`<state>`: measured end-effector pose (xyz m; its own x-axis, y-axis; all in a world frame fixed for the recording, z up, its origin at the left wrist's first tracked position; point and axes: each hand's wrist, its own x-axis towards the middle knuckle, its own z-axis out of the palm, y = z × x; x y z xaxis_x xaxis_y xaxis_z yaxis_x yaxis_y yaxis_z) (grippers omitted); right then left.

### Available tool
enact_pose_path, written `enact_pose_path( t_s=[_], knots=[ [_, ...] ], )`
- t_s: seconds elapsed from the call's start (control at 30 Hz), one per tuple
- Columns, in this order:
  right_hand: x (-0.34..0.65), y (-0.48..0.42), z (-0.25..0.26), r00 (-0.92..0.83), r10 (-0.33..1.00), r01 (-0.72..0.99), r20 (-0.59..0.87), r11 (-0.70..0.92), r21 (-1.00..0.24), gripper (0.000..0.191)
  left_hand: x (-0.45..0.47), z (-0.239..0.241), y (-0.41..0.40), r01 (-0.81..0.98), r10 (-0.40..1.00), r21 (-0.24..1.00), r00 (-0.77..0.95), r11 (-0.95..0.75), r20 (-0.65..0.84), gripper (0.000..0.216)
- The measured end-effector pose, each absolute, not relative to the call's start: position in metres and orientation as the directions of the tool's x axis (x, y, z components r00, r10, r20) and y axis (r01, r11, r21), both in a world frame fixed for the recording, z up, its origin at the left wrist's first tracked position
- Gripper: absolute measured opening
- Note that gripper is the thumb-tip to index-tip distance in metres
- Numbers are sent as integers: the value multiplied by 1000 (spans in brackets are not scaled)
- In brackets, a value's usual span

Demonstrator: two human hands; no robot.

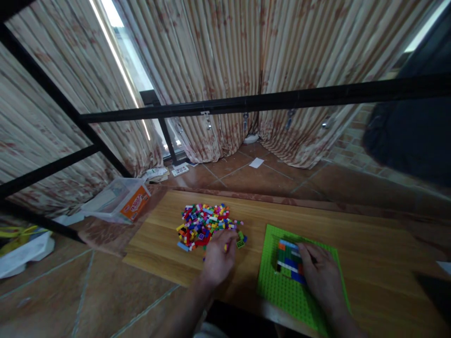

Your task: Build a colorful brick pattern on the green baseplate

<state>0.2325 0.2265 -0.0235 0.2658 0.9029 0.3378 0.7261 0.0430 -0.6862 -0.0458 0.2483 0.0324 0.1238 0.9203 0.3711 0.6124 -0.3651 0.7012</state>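
Note:
A loose pile of small multicoloured toy bricks lies on the wooden board. At the pile's near right edge is my left hand, its fingers curled in a pinch, and a small yellow and pink bit shows between them. To the right, a green studded baseplate bears a low block of joined bricks in rows of blue, white, green, orange and red. My right hand rests over the plate, thumb and fingers closed on the right side of that block. Its fingertips are partly hidden.
The wooden board sits low above a tiled floor. A clear plastic box with an orange label stands beyond its left end. Black metal bars cross in front of patterned curtains. Dark cloth hangs at right.

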Motion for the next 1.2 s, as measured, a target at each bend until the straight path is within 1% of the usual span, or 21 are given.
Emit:
enact_pose_path(
  t_s=[0.1, 0.27, 0.37, 0.47, 0.57, 0.73, 0.83, 0.93, 1.03, 1.13, 1.2],
  knots=[
    [233, 226, -25, 264, 898, 731, 352, 52, -681, 45, -101, 25, 244, 772, 909, 564, 44, -294, 414, 18],
    [232, 227, -25, 265, 891, 745, 368, 52, -664, 44, -151, 10, 240, 891, 892, 406, -1, -204, 451, 20],
    [231, 227, -24, 273, 885, 743, 377, 55, -667, 44, -152, 8, 241, 907, 888, 373, 4, -197, 461, 20],
    [230, 227, -22, 282, 882, 740, 378, 51, -671, 45, -147, 9, 241, 901, 888, 379, 12, -209, 461, 20],
    [230, 227, -22, 282, 889, 732, 360, 43, -680, 45, -145, 8, 240, 888, 868, 395, 8, -234, 496, 20],
    [229, 227, -21, 292, 888, 715, 355, 44, -698, 43, -138, 6, 230, 839, 823, 442, 12, -317, 568, 16],
    [227, 227, -18, 307, 889, 686, 339, 40, -727, 40, -114, 8, 221, 764, 832, 523, 34, -379, 553, 16],
    [226, 226, -16, 351, 881, 640, 317, 22, -768, 37, -70, 15, 215, 623, 881, 663, 92, -414, 464, 19],
    [227, 225, -19, 412, 863, 560, 292, 13, -828, 35, -18, 23, 222, 466, 947, 825, 134, -320, 291, 22],
    [230, 225, -23, 436, 857, 491, 274, 29, -871, 33, 27, 27, 243, 381, 973, 899, 163, -214, 163, 25],
    [231, 225, -24, 431, 859, 483, 277, 39, -875, 31, 50, 25, 259, 382, 977, 907, 175, -179, 120, 27]
  ],
)
